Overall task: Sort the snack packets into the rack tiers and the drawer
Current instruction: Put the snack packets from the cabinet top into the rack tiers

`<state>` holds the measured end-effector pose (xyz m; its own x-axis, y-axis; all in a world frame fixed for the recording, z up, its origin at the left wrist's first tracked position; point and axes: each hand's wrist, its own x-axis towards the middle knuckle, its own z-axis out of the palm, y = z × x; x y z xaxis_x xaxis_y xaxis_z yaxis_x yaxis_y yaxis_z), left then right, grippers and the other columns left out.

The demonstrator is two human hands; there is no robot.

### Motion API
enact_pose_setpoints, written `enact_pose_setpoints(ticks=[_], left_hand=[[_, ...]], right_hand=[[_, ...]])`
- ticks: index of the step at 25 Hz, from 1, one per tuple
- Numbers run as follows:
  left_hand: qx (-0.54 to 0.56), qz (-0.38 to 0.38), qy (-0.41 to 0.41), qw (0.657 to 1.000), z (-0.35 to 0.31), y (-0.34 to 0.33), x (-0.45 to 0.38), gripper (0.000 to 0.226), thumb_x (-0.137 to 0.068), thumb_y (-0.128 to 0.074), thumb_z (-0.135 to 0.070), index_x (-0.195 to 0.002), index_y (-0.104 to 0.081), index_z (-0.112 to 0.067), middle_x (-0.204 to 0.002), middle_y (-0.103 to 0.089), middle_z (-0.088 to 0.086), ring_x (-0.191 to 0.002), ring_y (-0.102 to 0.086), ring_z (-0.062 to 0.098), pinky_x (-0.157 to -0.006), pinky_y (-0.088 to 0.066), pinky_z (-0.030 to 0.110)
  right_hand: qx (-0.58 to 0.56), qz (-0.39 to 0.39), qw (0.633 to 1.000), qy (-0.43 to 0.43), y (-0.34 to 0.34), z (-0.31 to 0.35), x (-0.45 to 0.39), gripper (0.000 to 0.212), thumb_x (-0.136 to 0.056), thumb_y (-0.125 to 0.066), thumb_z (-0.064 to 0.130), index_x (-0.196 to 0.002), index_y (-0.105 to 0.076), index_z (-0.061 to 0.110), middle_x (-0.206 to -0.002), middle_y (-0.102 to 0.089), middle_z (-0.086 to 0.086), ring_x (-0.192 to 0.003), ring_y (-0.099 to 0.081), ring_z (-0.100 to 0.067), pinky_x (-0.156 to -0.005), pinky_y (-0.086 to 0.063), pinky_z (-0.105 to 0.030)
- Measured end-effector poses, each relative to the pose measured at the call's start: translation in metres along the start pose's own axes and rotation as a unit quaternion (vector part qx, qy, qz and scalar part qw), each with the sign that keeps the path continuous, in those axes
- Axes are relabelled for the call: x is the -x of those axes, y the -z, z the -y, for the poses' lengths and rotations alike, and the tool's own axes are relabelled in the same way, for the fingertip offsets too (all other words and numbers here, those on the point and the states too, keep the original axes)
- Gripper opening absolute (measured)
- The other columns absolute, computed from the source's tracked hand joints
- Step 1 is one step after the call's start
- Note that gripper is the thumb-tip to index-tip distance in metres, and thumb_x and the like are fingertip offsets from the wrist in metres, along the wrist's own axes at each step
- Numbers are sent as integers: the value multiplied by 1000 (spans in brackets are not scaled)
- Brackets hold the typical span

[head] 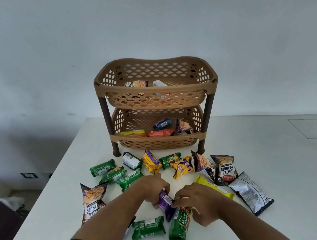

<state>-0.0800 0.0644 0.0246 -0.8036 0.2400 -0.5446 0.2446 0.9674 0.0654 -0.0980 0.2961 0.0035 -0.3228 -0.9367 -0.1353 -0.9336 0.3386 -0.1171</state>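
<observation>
A brown two-tier plastic rack (152,98) stands at the far side of the white table (272,158). Its upper tier holds a peanut packet (137,84); its lower tier holds blue, orange and yellow packets (159,132). Several snack packets lie loose in front of the rack. My left hand (151,189) and my right hand (197,201) meet over a purple packet (165,203), each gripping one end. A green biscuit packet (179,227) lies right under my right hand. No drawer is visible.
Green packets (113,172) lie left of my hands, peanut bags (224,169) and a silver-backed bag (251,191) to the right, a yellow packet (213,187) behind my right wrist. The table's left edge (59,166) drops to a floor with furniture.
</observation>
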Motion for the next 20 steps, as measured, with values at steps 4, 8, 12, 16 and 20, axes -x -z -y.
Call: enact_pose_setpoints(ticks=[4, 8, 12, 16, 20], left_hand=[[-17, -13, 0, 1000, -1, -3, -1, 63, -73, -88, -21, -129, -59, -23, -127, -51, 11, -111, -59, 33, -93, -54, 46], [-16, -26, -6, 1000, 3, 3, 2, 63, -74, -88, -21, -129, -58, -19, -127, -51, 11, -114, -56, 33, -93, -52, 45], [36, -79, -27, 996, 16, 28, 8, 51, -76, -84, -17, -121, -61, -19, -120, -54, 7, -110, -55, 27, -89, -48, 39], [104, -166, -57, 979, 21, 70, 23, 45, -79, -80, -21, -119, -61, -22, -117, -58, 3, -106, -55, 20, -92, -51, 38], [127, -246, -109, 955, 9, 120, 39, 33, -82, -78, -30, -110, -63, -21, -105, -61, -4, -94, -59, 15, -86, -54, 35]], right_hand=[[19, 21, 999, 29, 0, 0, 2, 66, -76, -71, 44, -139, -50, 42, -140, -49, 2, -120, -51, -22, -92, -43, -39], [70, 14, 996, 48, 1, 6, -5, 62, -75, -76, 42, -133, -56, 37, -134, -54, 1, -117, -52, -25, -91, -47, -42], [57, 2, 998, 40, 3, 5, -6, 58, -78, -76, 37, -132, -57, 30, -128, -58, 2, -118, -51, -23, -92, -48, -42], [12, -88, 996, 1, 15, -1, 1, 52, -83, -72, 41, -132, -58, 27, -128, -63, 5, -120, -55, -18, -99, -47, -37], [12, -227, 974, -15, 48, -12, 1, 47, -88, -64, 51, -127, -57, 25, -119, -69, 1, -109, -64, -17, -88, -55, -32]])
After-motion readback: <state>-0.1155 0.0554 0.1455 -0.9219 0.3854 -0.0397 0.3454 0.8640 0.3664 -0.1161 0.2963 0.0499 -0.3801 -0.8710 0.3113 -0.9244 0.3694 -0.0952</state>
